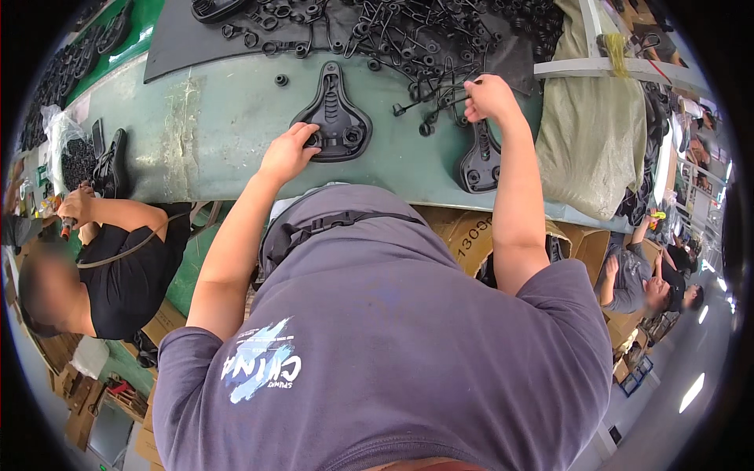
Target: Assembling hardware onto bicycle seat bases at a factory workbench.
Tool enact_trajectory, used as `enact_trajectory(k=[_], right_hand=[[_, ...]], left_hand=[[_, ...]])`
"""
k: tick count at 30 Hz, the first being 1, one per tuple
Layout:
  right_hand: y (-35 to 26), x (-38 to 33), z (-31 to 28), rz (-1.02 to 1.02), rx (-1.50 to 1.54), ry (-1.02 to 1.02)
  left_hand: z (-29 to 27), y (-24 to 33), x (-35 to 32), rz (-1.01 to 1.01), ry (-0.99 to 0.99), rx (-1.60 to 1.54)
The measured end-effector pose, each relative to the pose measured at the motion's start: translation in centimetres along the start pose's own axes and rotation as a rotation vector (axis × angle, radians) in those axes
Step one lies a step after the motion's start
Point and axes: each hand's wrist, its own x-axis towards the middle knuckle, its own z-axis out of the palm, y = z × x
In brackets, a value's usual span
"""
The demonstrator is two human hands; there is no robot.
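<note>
A black bicycle saddle [336,98] lies underside up on the green tabletop, its narrow end pointing away from me. My left hand [290,151] is closed at the left corner of its wide end, fingertips pressed on the round fitting there. Over to the right, my right hand [495,99] pinches a thin black bent wire rail [434,96] beside the pile. Part of the rail is hidden by the fingers. Beneath my right wrist lies another saddle [480,163], partly covered by the forearm.
A heap of black wire rails and round fittings [408,39] spreads across a dark sheet [204,49]. A loose black ring [281,80] sits nearby. An olive sack [593,133] and cardboard box [459,235] are at right. A co-worker [126,271] holds a tool at left.
</note>
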Motion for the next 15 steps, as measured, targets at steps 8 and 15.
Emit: enact_trajectory(k=[8, 15], right_hand=[[-0.4, -2.3, 1.6, -0.035, -0.277, 0.019], [1.4, 1.0, 4.2, 0.06, -0.492, -0.207]], left_hand=[[-0.1, 0.2, 0.6, 0.018, -0.025, 0.017], [-0.2, 0.2, 0.5, 0.011, -0.022, 0.018]])
